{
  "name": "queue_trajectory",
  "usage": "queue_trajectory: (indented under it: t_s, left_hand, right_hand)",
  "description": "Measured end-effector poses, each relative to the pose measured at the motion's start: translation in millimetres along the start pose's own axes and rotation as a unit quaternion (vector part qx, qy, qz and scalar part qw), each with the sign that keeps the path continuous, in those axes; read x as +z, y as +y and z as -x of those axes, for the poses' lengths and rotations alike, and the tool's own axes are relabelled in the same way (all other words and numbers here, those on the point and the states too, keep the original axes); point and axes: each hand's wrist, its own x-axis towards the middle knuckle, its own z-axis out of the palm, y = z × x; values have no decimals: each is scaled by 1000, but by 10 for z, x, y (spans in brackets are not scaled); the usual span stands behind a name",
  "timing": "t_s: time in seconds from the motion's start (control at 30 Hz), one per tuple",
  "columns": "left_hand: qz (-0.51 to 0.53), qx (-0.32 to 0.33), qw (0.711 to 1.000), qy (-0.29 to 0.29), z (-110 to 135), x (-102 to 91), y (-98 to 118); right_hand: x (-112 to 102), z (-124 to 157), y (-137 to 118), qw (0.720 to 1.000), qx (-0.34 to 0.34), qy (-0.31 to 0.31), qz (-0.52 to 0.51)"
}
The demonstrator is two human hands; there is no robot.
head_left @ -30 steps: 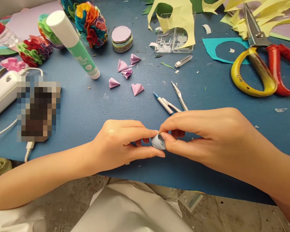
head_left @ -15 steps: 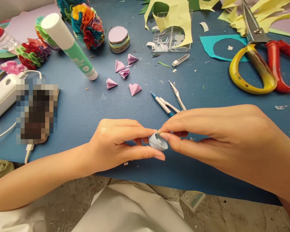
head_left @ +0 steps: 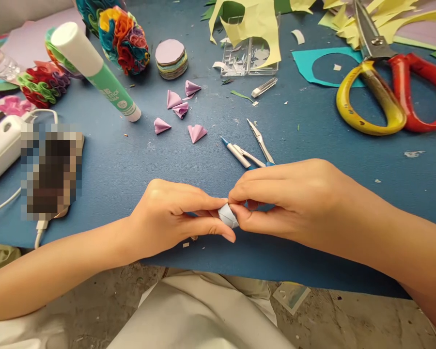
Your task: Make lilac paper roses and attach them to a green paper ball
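A small roll of pale blue paper (head_left: 227, 216) is held between both hands above the near edge of the table. My left hand (head_left: 178, 211) pinches it from the left, thumb below and fingers above. From the right, the thumb and fingertips of my right hand (head_left: 276, 198) close on the roll's other end and hide part of it. Just beyond the right hand lies a compass (head_left: 252, 152) with a blue-tipped pencil. Several folded lilac paper cones (head_left: 197, 133) rest farther away on the table.
A glue stick (head_left: 98, 72) stands at the left near a phone (head_left: 54, 172) with its cable. Behind are a stack of paper discs (head_left: 171, 59) and a curled-paper ball (head_left: 124, 41). Large scissors (head_left: 381, 92) and a turquoise offcut (head_left: 305, 68) lie at the right. Yellow scraps cover a clear case (head_left: 234, 65).
My right hand has moved left and wraps farther over the roll. The roll has turned, so its coiled end no longer shows. The view has shifted slightly.
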Motion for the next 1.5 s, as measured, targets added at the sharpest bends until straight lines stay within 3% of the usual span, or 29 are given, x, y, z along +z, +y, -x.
queue_trajectory:
  t_s: [0.13, 0.53, 1.1, 1.2, 1.3, 1.4, 1.5]
  left_hand:
    - [18, 0, 1000, -14, -15, -19, -5]
    - [79, 2, 997, 17, -10, -45, 31]
    - [86, 6, 995, 47, 2, -25, 10]
    - [126, -31, 990, 49, 9, -25, 10]
    - [187, -129, 973, 33, 5, -40, 23]
    - [242, -217, 946, 14, -12, -64, 41]
    - [295, -250, 922, 4, -25, -88, 44]
  right_hand:
    - [17, -10, -6, 1000, 3, 7, -14]
    - [-82, 0, -132, 999, 23, 34, 20]
    - [-140, 22, -151, 998, 47, 31, 29]
    - [-204, 31, -131, 995, 61, 38, 72]
    - [-260, 62, -29, 970, 145, 43, 190]
    - [-233, 94, 100, 948, 199, 5, 250]
    - [-149, 104, 159, 942, 215, -31, 257]
